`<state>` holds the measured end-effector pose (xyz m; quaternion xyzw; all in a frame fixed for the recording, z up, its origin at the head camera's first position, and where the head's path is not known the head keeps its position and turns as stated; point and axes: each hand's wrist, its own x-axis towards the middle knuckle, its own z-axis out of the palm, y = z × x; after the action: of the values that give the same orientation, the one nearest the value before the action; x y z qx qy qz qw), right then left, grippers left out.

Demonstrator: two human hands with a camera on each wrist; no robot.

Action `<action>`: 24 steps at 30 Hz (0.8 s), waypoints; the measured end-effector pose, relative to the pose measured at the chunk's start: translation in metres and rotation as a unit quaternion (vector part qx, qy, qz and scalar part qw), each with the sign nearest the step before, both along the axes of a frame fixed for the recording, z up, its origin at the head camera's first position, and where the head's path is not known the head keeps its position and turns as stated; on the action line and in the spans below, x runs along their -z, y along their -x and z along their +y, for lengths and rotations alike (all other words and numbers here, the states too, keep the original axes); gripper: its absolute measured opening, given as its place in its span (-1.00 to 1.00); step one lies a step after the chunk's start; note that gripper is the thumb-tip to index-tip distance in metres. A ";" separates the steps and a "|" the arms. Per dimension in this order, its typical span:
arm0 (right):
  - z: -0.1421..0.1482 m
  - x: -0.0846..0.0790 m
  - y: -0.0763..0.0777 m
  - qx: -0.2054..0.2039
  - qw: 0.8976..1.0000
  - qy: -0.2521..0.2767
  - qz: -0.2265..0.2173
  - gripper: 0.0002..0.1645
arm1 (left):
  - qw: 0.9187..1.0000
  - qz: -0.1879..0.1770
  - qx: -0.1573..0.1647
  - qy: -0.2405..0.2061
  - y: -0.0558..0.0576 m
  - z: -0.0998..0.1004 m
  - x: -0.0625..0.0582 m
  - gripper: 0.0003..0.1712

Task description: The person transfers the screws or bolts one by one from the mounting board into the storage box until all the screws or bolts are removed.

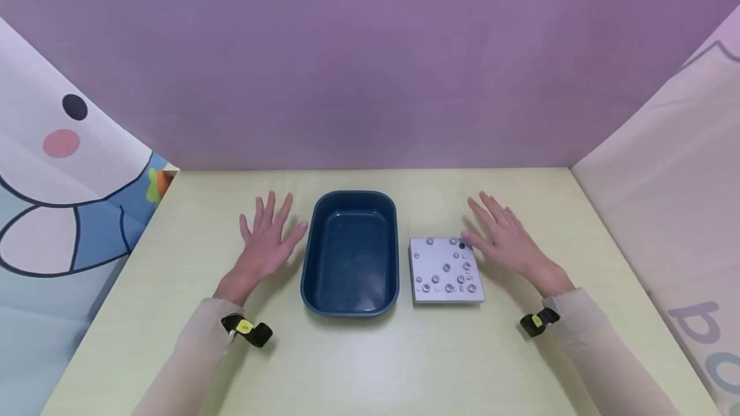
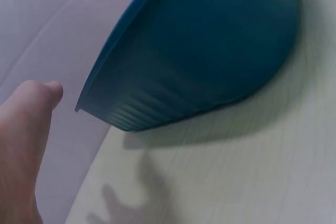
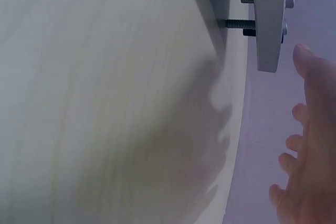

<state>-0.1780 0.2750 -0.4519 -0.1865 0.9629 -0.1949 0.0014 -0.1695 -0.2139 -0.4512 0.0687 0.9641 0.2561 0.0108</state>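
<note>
A dark blue rectangular tray (image 1: 349, 307) with rounded corners stands on the table between the two hands, with nothing inside. Left of it is my left hand (image 1: 266, 246), fingers spread, the thumb tip close to the tray's rim. To the tray's right lies a square silver metal plate (image 1: 433, 259) with several screws set in its top. Seen from the side in the right wrist view, threaded screw ends (image 3: 240, 23) stick out beneath the plate. My right hand (image 1: 511, 246) hovers over the plate's upper right corner with its fingers extended, holding nothing.
The pale wood-look table (image 1: 364, 364) ends at a purple backdrop (image 1: 370, 82). A cartoon-printed cloth (image 1: 63, 236) hangs on the left, and a pale cloth (image 1: 665, 210) with lettering hangs on the right. Each wrist wears a small black camera.
</note>
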 end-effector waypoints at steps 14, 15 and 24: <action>-0.007 0.000 -0.012 -0.027 1.000 -0.003 0.010 -0.11 | 1.000 0.003 0.025 -0.006 -0.016 0.009 0.000 -0.09; -0.007 0.001 -0.013 -0.028 1.000 -0.003 0.011 -0.11 | 1.000 0.002 0.027 -0.007 -0.017 0.009 0.000 -0.08; -0.008 0.003 -0.017 -0.056 0.998 0.017 0.017 -0.15 | 0.999 -0.005 0.039 -0.003 -0.025 0.015 0.000 -0.11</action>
<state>-0.1606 0.2667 -0.4546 -0.2434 0.9475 -0.2071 -0.0074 -0.1448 -0.1985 -0.4514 0.1050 0.9599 0.2588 0.0253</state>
